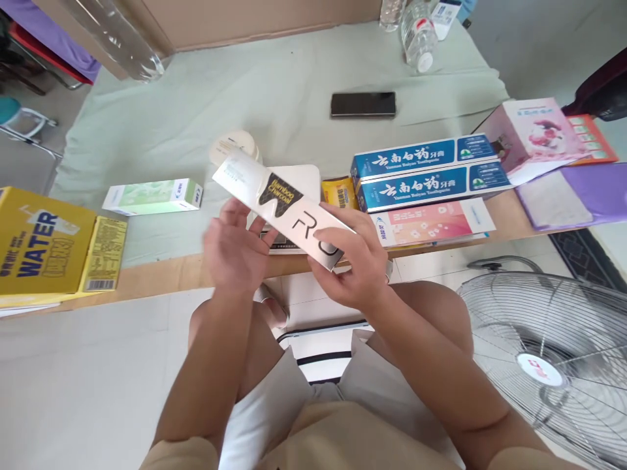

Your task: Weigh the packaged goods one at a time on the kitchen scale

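My right hand (pixel 355 258) grips the lower right end of a long silver-white carton (pixel 301 225) printed "Bamboo Charcoal", thumb on its front face. The carton is tilted, its far end up and to the left. My left hand (pixel 235 248) is beside the carton's left part, slightly blurred, with fingers apart; some fingertips are behind the carton, and I cannot tell whether they touch it. Beneath the carton lies a white flat device (pixel 307 175) with a dark strip on its front, mostly covered. A round cream-coloured tub (pixel 234 142) stands just behind.
Blue toothpaste boxes (pixel 416 160) lie stacked at the right, beside a pink carton (pixel 441 220) and a yellow packet (pixel 337 192). A green-white box (pixel 154 197) and a yellow WATER box (pixel 46 241) sit left. Behind are a phone (pixel 362 104) and bottle (pixel 418 39). A fan (pixel 543 359) stands lower right.
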Demonstrator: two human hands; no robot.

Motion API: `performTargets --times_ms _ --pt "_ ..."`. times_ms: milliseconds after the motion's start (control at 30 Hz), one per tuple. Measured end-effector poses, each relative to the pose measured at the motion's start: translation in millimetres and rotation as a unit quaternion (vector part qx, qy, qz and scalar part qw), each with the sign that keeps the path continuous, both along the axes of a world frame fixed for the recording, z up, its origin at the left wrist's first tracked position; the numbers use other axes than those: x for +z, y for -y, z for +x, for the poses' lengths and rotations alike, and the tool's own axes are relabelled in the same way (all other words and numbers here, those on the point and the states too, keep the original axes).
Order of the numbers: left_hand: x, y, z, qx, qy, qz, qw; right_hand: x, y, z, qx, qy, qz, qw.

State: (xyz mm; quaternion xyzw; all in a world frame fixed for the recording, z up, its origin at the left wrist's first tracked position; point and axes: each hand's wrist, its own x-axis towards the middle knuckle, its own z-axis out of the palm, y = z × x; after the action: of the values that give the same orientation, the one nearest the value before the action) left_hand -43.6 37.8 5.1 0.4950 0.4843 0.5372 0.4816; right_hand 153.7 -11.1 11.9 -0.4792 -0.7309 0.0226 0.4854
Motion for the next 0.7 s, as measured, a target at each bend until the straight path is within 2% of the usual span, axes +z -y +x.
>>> performTargets --times_ms 67,167,300,367,433,533,633,700 --pt "19.7 -3 -8 -0.040 0.057 -0.037 0.997 2.3 2 7 0.022 -0.002 0.022 1.000" --pt "42.7 -14 -20 -0.110 0.056 -0.011 0.992 9.5 4 19 0.030 -0.043 0.069 0.996" --pt "58.0 -35 -21 -0.266 -0.061 0.006 0.962 26.2 -2 40 -0.027 -0.043 0.055 0.997" --pt "62.9 -48 -10 -0.300 -0.106 0.019 0.948 33.2 -10 54 -0.055 -0.051 0.057 0.996" --pt "66.4 -65 8 -0.280 -0.102 0.037 0.954 36.5 -21 71 -0.086 -0.078 0.067 0.991" --pt "65.6 -101 44 -0.205 -0.082 0.066 0.973 35.0 -33 98 -0.162 -0.091 0.054 0.981" --pt "53.0 -147 83 -0.168 -0.121 0.112 0.972 30.6 -36 119 -0.216 -0.043 0.026 0.975" --pt "38.3 -174 108 -0.172 -0.151 0.102 0.968 28.4 -33 125 -0.228 0.001 -0.001 0.974"
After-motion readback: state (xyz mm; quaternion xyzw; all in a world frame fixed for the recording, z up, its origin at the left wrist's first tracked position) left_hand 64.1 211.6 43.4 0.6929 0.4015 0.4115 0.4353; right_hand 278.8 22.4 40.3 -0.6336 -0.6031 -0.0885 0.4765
